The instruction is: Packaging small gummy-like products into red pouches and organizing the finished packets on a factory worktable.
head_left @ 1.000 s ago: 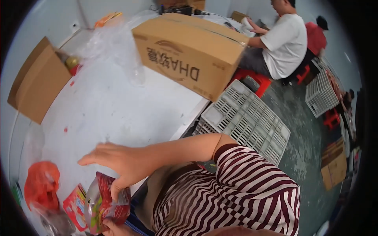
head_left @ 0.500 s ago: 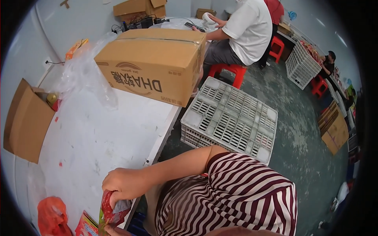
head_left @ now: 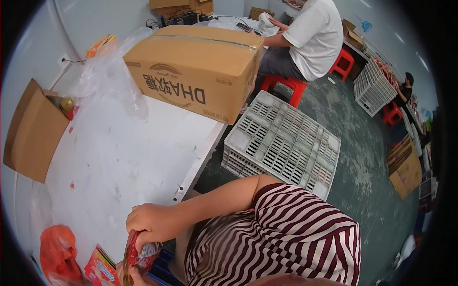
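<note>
My right hand reaches in from the striped sleeve, its fingers closed on the upper edge of a red packaging pouch. At the lower edge of the picture, my left hand is partly cut off. Its thumb presses against the lower part of the same pouch, and its other fingers are hidden. Just left of the pouch lie several flat red printed pouches in a stack on the white table. A crumpled red plastic bag sits farther left.
A large taped carton stands at the table's far end, beside clear plastic film. A cardboard flap leans at left. Right of the table is a grey plastic crate. A person in white sits on a red stool.
The view has shifted slightly, and more of the stacked pouches shows. Both hands still hold the pouch. Behind the seated person, someone in red has gone out of sight.
</note>
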Available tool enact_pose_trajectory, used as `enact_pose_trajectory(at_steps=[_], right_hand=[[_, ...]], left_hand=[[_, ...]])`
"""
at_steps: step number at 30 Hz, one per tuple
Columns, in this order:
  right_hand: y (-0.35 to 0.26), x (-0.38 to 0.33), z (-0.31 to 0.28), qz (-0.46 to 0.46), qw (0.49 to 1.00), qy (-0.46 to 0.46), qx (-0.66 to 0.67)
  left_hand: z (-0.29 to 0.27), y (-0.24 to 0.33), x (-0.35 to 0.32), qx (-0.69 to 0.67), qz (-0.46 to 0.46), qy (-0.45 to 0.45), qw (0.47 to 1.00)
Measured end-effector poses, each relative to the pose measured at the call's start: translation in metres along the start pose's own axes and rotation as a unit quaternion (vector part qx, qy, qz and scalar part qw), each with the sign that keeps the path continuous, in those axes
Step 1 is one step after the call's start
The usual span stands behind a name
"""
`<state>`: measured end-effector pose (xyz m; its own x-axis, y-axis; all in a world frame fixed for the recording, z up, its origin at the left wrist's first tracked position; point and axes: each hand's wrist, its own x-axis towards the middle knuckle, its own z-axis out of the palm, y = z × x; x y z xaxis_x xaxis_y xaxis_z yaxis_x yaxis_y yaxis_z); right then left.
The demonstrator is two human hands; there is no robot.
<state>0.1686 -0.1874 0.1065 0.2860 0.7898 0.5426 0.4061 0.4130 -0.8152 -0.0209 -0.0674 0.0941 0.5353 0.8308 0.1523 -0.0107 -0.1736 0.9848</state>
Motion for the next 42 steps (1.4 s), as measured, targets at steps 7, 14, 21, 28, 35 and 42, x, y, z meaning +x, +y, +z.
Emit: enact_pose_trajectory(at_steps=[7, 14, 21, 28, 35, 42], right_hand=[[-0.025, 0.021, -0.018, -0.190, 0.965, 0.060, -0.168], [-0.018, 0.014, -0.004, -0.203, 0.927, -0.098, -0.300], [-0.022, 0.013, -0.006, -0.235, 0.912, -0.112, -0.316], [-0.022, 0.012, -0.002, -0.240, 0.918, -0.087, -0.303], [-0.021, 0.011, 0.006, -0.234, 0.909, -0.109, -0.328], [-0.020, 0.004, 0.005, -0.229, 0.898, -0.127, -0.353]], left_hand=[[0.010, 0.031, 0.002, 0.251, 0.293, -0.126, 0.914], [0.024, 0.039, -0.009, 0.223, 0.295, -0.112, 0.922], [0.014, 0.027, -0.006, 0.236, 0.350, -0.148, 0.894], [0.019, 0.034, -0.008, 0.230, 0.346, -0.114, 0.903], [0.015, 0.041, -0.008, 0.214, 0.304, -0.190, 0.909], [0.012, 0.036, -0.001, 0.227, 0.365, -0.215, 0.877]])
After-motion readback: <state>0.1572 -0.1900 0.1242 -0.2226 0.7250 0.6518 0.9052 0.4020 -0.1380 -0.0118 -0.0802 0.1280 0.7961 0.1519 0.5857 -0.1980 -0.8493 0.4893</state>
